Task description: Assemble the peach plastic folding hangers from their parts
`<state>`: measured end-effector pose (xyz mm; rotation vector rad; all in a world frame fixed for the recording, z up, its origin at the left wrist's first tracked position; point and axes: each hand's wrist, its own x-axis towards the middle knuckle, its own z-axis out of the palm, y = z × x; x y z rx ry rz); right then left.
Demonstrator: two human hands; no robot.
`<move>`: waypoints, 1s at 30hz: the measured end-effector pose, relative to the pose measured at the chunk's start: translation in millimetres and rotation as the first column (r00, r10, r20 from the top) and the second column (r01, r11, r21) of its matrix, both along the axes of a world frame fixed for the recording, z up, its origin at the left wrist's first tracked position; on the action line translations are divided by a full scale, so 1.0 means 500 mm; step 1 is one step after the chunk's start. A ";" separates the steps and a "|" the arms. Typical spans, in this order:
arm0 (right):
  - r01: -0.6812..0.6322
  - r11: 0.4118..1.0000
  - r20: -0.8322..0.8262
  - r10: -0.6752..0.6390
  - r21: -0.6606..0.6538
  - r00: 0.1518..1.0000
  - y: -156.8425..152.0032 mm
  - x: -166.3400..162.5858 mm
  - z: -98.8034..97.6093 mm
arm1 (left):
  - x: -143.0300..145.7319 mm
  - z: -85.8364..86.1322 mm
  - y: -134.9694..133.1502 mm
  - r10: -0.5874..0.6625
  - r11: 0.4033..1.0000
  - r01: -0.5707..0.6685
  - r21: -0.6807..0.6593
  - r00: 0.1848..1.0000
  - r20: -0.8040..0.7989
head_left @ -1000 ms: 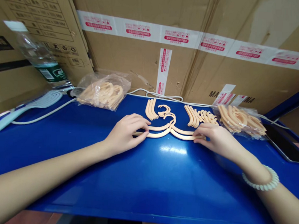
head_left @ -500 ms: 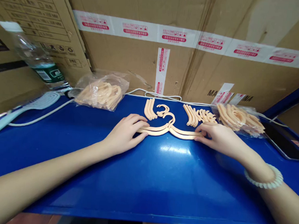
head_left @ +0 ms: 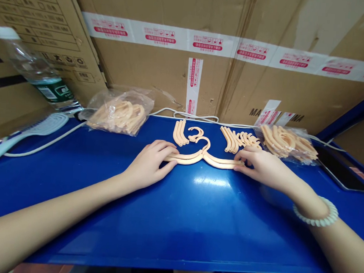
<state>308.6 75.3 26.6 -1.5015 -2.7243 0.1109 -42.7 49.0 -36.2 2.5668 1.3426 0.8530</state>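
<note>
1. Hairbrush (head_left: 47, 125), lt. blue, lies far L on our blue table (head_left: 177, 221); clear water btl. (head_left: 50, 90) w/ green label is just behind it.
2. Clear plastic bag (head_left: 120, 116) of curved beige pcs. is next, near the cardboard.
3. Our L hand (head_left: 150, 163): thumb + fingers clamped on the L end of the hanger.
4. Few curved rods (head_left: 181, 133) lie side by side, w/ loose hook pcs. (head_left: 196, 133) just to their R.
5. Beige clothes hanger (head_left: 186, 158) lies flat at ctr., in front of those, btwn. our hands: two curved bars per side, meeting under a hook (head_left: 207, 144).
6. More rods (head_left: 229, 139), then a row of small curved pcs. (head_left: 248, 139).
7. Our R hand (head_left: 259, 165): thumb + index clamped on the hanger's R end, other fingers curled; pale bracelet (head_left: 325, 218) at wrist.
8. Second bag (head_left: 290, 141) of beige pcs. sits behind that hand; dark phone (head_left: 341, 171) lies flat to its R.
</note>
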 end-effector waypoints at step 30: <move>0.030 0.999 0.093 -0.033 0.033 0.995 -0.013 -0.012 0.004 | 0.004 0.002 -0.003 0.006 1.000 -0.006 0.010 1.000 0.007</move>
